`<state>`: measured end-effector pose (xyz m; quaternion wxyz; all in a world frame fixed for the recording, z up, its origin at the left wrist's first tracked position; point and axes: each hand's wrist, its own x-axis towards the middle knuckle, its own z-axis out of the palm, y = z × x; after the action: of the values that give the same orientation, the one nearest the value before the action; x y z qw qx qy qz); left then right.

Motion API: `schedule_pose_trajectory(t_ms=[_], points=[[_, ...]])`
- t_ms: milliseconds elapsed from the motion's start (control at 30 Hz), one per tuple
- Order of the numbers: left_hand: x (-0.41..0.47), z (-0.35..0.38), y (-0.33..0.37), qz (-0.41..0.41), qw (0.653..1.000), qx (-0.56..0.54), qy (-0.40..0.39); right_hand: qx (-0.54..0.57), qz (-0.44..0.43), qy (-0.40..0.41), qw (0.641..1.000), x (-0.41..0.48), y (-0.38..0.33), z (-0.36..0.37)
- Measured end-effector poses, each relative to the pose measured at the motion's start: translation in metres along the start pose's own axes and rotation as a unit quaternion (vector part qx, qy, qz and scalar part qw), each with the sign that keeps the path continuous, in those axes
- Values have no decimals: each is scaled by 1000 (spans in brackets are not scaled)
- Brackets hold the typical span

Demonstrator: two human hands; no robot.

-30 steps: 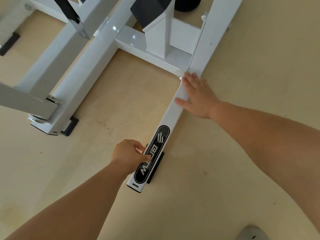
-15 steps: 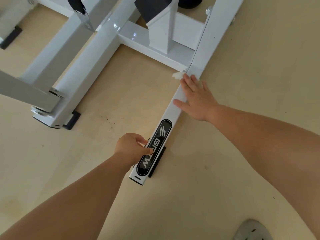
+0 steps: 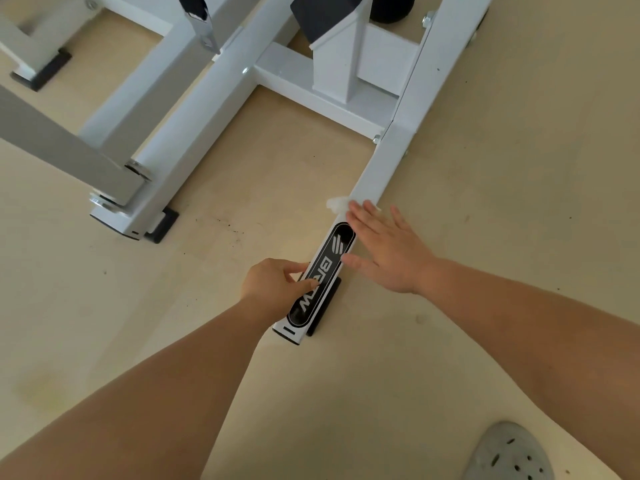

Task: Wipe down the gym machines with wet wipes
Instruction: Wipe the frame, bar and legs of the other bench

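A white steel gym machine base [image 3: 408, 109] lies on the beige floor. One white floor bar [image 3: 384, 168] runs toward me and ends in a black oval logo sticker [image 3: 322, 275]. My right hand [image 3: 384, 251] lies flat, fingers straight, pressing a white wet wipe [image 3: 337, 204] on the bar just above the sticker; only the wipe's edge shows past the fingertips. My left hand [image 3: 273, 285] grips the bar's left side near its end, thumb on the sticker.
A second white bar with a black rubber foot [image 3: 162, 225] lies to the left, under a grey metal arm [image 3: 52, 143]. Dark specks dot the floor [image 3: 228, 226] between the bars. A grey perforated shoe [image 3: 509, 455] shows at the bottom right.
My right hand has slid the wipe down the bar toward me, from the joint with the crossbar to just above the sticker. My left hand stays on the bar's end.
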<state>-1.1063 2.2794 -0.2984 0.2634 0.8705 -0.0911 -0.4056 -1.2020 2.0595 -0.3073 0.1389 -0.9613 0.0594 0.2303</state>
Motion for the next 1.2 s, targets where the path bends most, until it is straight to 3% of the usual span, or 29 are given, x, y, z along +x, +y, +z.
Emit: schedule_pose_trajectory(t_ms=[67, 133, 233, 367, 433, 533, 600, 667, 767, 900, 967, 1133, 1200], points=[[-8, -4, -16, -16, 998, -60, -13, -14, -28, -10, 999, -9, -12, 10], [-15, -13, -33, -52, 991, -119, -40, -66, -112, -7, 991, -26, -24, 31], [-22, -28, -50, -75, 986, -102, -105, -92, -209, -12, 973, -46, -46, 61], [-28, -28, -58, -80, 987, -98, -104, -122, -282, -54, 950, -37, -59, 54], [-31, -27, -61, -82, 987, -100, -100, -139, -239, -44, 960, -24, -47, 39], [-32, -28, -63, -74, 990, -69, -99, -110, -53, -12, 992, -9, -24, 18], [-32, -29, -63, -75, 990, -57, -101, -81, -5, -9, 997, -7, -27, 15], [-33, -29, -62, -80, 988, -62, -114, -70, -48, -39, 996, -16, -47, 24], [-35, -28, -59, -84, 986, -68, -126, -102, -203, -78, 971, -50, -87, 53], [-35, -30, -61, -85, 984, -78, -138, -133, -296, -49, 945, -54, -86, 74], [-33, -31, -66, -80, 983, -83, -143, -138, -264, -33, 954, -38, -68, 61], [-30, -31, -69, -70, 985, -64, -142, -64, 19, 0, 998, -2, -22, 10], [-30, -32, -68, -64, 986, -54, -141, -44, 41, -18, 998, -3, -24, 3]])
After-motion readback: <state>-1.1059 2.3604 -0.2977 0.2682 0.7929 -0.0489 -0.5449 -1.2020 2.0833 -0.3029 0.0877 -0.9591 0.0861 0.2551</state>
